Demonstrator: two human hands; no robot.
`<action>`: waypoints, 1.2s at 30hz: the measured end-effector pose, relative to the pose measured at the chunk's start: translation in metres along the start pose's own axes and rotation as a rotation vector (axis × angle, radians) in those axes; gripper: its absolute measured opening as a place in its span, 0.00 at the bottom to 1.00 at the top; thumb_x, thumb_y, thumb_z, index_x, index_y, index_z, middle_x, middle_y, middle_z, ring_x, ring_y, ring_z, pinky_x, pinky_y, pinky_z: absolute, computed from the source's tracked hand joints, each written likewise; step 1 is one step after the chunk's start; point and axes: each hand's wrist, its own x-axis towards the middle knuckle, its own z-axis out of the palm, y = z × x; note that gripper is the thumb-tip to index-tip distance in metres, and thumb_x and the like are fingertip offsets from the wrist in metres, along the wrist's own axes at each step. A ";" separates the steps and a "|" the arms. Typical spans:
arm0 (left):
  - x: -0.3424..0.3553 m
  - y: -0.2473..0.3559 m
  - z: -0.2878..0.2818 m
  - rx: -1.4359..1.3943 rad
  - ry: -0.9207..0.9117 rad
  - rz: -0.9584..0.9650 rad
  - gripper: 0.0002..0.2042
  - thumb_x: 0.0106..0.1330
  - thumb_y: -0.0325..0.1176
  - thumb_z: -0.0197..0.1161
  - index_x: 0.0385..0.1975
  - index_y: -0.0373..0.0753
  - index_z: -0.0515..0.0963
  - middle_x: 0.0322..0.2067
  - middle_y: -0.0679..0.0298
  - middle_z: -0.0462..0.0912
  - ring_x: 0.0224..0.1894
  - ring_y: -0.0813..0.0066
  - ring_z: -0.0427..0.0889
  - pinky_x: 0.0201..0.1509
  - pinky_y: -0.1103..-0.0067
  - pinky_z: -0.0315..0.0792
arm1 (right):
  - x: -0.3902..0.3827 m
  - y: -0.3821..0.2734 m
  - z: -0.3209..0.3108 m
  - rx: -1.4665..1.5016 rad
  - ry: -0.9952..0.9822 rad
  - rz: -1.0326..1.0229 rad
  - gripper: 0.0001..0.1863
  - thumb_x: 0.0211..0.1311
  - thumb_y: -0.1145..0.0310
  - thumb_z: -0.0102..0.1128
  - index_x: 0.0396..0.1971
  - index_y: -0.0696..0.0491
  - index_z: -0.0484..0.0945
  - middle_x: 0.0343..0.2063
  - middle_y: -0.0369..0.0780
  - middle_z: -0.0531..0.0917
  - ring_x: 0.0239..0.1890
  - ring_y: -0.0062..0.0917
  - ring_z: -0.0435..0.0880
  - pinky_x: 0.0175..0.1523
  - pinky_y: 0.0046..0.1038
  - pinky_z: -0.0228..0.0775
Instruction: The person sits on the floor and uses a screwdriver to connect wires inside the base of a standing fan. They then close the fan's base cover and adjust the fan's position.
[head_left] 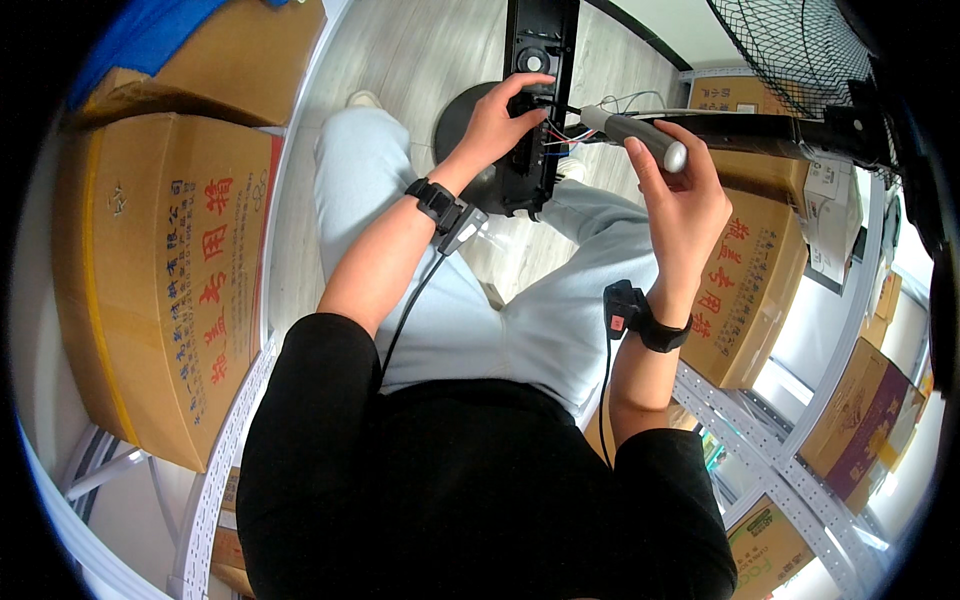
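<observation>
A grey-handled screwdriver with a white end cap is held in my right hand; its dark shaft points left toward a black upright housing. My left hand is closed at that housing near the shaft's tip; what its fingertips hold is hidden. Thin coloured wires run from the housing beside a black horizontal arm. A black round base sits below, between my legs. Both wrists wear black straps with small cabled devices.
Cardboard boxes fill metal shelving on my left, with blue fabric on top. More boxes line a shelf on my right. A black wire fan guard is at upper right, over the pale wood-look floor.
</observation>
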 end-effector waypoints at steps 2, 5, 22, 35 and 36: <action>0.001 -0.005 -0.003 0.029 0.018 0.034 0.22 0.63 0.26 0.67 0.58 0.44 0.75 0.54 0.67 0.80 0.57 0.76 0.77 0.61 0.78 0.70 | 0.001 -0.001 0.004 0.008 0.010 0.024 0.20 0.55 0.58 0.77 0.45 0.51 0.84 0.26 0.37 0.87 0.27 0.15 0.85 0.33 0.18 0.76; 0.000 -0.004 -0.003 0.022 0.026 -0.022 0.21 0.63 0.26 0.67 0.57 0.43 0.75 0.53 0.67 0.81 0.56 0.76 0.77 0.61 0.78 0.70 | 0.000 -0.003 0.004 0.056 0.072 0.031 0.20 0.56 0.59 0.77 0.45 0.52 0.84 0.26 0.37 0.87 0.27 0.14 0.83 0.33 0.18 0.75; 0.000 -0.001 -0.002 0.002 0.012 -0.003 0.18 0.64 0.27 0.68 0.54 0.41 0.77 0.49 0.66 0.83 0.53 0.76 0.80 0.58 0.78 0.72 | 0.030 0.029 0.044 0.094 0.252 -0.176 0.19 0.56 0.64 0.77 0.46 0.51 0.83 0.29 0.40 0.87 0.28 0.18 0.85 0.34 0.20 0.77; 0.001 -0.001 0.000 -0.028 0.091 -0.032 0.19 0.65 0.35 0.70 0.55 0.43 0.78 0.52 0.67 0.81 0.57 0.77 0.76 0.61 0.78 0.68 | -0.015 0.008 -0.005 0.308 0.127 0.077 0.18 0.58 0.70 0.75 0.48 0.57 0.82 0.37 0.37 0.85 0.34 0.15 0.82 0.39 0.17 0.76; 0.001 0.000 0.001 -0.045 0.089 -0.031 0.18 0.65 0.35 0.69 0.54 0.42 0.78 0.52 0.67 0.81 0.56 0.76 0.76 0.61 0.78 0.68 | -0.016 0.007 -0.004 0.315 0.117 0.085 0.18 0.58 0.70 0.75 0.48 0.57 0.82 0.37 0.37 0.85 0.34 0.15 0.82 0.39 0.17 0.76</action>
